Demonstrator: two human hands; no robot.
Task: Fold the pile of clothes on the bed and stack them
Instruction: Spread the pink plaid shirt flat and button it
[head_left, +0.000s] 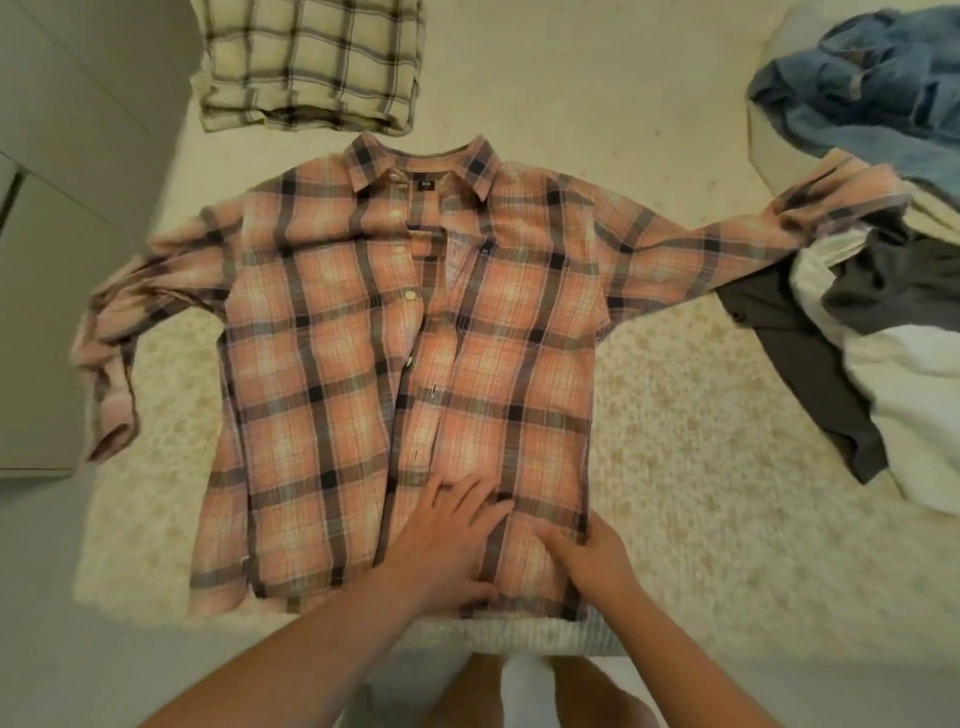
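Left hand (451, 540), right hand (587, 558) flat, fingers straight, on plaid shirt (405, 364) hem — pile (883, 291) cut off (right edge).

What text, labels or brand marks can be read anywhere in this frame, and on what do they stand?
Dark neck label inside the collar of the pink plaid shirt: white marks, too small and blurred to read.
No other text, number or sign shows on the clothes or the bed.
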